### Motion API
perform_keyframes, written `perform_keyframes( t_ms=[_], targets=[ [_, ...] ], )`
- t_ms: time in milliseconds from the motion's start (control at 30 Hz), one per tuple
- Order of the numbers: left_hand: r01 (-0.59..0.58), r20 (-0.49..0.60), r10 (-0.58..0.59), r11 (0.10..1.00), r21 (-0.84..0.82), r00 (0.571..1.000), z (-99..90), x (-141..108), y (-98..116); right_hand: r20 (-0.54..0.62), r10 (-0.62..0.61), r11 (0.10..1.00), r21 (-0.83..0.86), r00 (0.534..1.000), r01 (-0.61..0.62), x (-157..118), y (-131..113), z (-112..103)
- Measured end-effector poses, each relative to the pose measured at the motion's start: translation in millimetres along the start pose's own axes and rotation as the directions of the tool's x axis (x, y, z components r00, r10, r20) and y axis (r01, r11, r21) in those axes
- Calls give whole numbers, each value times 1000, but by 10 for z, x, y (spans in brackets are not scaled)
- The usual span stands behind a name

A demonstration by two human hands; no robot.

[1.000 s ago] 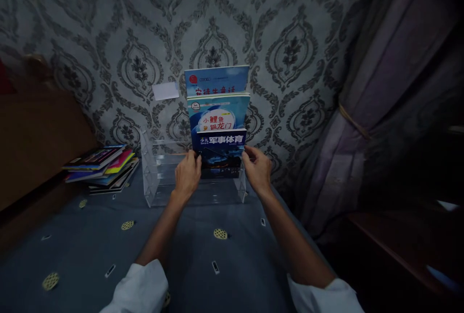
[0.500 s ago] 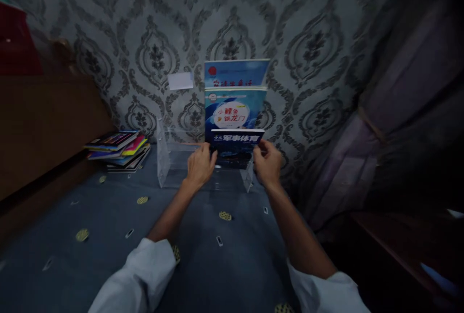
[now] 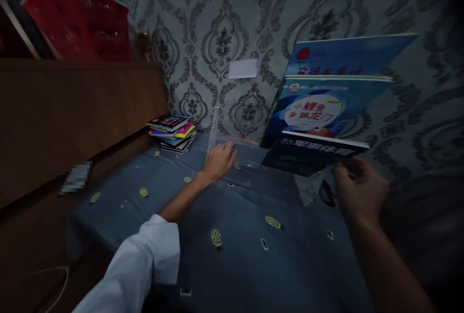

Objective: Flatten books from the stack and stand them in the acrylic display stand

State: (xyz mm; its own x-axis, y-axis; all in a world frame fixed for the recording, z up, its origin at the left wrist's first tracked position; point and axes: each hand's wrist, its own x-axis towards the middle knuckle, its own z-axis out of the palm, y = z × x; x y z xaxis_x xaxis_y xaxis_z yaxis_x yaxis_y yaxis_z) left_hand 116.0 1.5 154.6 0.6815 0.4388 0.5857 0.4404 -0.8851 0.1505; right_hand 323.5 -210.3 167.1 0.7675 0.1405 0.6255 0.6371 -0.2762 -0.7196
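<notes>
My left hand (image 3: 219,161) is open, fingers stretched out, at the left part of a clear plastic book rack (image 3: 212,132). No book is between its fingers. My right hand (image 3: 362,190) has curled fingers closed at the right edge of a dark navy book (image 3: 300,156) that leans in the rack's front tier. Behind that one stands a blue book (image 3: 277,117) with a white oval and red characters. The rearmost book (image 3: 348,54) is blue with a red dot, its lower part covered.
A stack of books (image 3: 174,132) lies at the table's far left. A red basket (image 3: 79,21) sits on a wooden ledge (image 3: 79,115) on the left. Below my right hand is a black, curved-rim item (image 3: 327,193). The patterned blue cloth (image 3: 246,264) covers the table.
My view has turned left and come nearer, so the books appear farther right. My left hand has left the navy book's edge and moved left along the rack. My right hand stays by the book.
</notes>
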Motion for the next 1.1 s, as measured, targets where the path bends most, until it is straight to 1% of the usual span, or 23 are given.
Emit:
perform_keyframes(
  t_ms=[67, 133, 200, 267, 300, 333, 400, 433, 500, 567, 633, 700, 767, 833, 933, 1100],
  targets=[
    [110, 0, -110, 988, 106, 994, -75, -39, -364, -4, 36, 999, 7, 999, -36, -37, 8, -26],
    [213, -17, -213, 964, 159, 977, -160, -45, -764, -21, 81, 996, 28, 996, -80, -104, 58, -46],
    [312, -49, -308, 929, 198, 950, -232, -17, -1161, -32, 124, 991, 48, 992, -123, -231, 128, -51],
    [390, -74, -384, 890, 236, 920, -265, 43, -1511, -9, 149, 987, 59, 989, -148, -428, 180, -41],
    [419, -81, -413, 871, 255, 907, -263, 83, -1659, 29, 142, 988, 59, 989, -144, -547, 191, -32],
    [441, -84, -435, 856, 272, 897, -249, 130, -1788, 90, 104, 992, 61, 991, -110, -674, 190, -20],
    [457, -75, -457, 837, 302, 886, -196, 234, -1989, 256, 20, 997, 63, 967, -37, -923, 164, 11],
    [457, -65, -462, 831, 316, 885, -164, 290, -2068, 313, -14, 999, 53, 950, -3, -1033, 147, 30],
    [455, -43, -470, 823, 340, 881, -104, 398, -2202, 410, -102, 995, 59, 906, 86, -1202, 133, 74],
    [462, -18, -489, 810, 362, 872, -62, 488, -2322, 460, -182, 983, 85, 869, 160, -1302, 168, 122],
    [468, 9, -509, 798, 381, 861, -42, 549, -2431, 488, -213, 977, 104, 846, 186, -1352, 249, 169],
    [465, 31, -518, 791, 398, 855, -38, 578, -2520, 528, -200, 980, 103, 825, 172, -1377, 347, 211],
    [451, 43, -512, 790, 414, 858, -43, 579, -2578, 569, -173, 985, 97, 804, 143, -1397, 429, 246],
    [434, 47, -500, 791, 431, 865, -55, 564, -2604, 584, -155, 988, 100, 797, 119, -1418, 480, 278],
    [405, 56, -479, 793, 454, 876, -80, 542, -2608, 583, -159, 987, 113, 797, 114, -1442, 509, 313],
    [386, 81, -481, 783, 488, 873, -137, 564, -2612, 628, -159, 987, 107, 761, 118, -1424, 498, 301]
  ],
)
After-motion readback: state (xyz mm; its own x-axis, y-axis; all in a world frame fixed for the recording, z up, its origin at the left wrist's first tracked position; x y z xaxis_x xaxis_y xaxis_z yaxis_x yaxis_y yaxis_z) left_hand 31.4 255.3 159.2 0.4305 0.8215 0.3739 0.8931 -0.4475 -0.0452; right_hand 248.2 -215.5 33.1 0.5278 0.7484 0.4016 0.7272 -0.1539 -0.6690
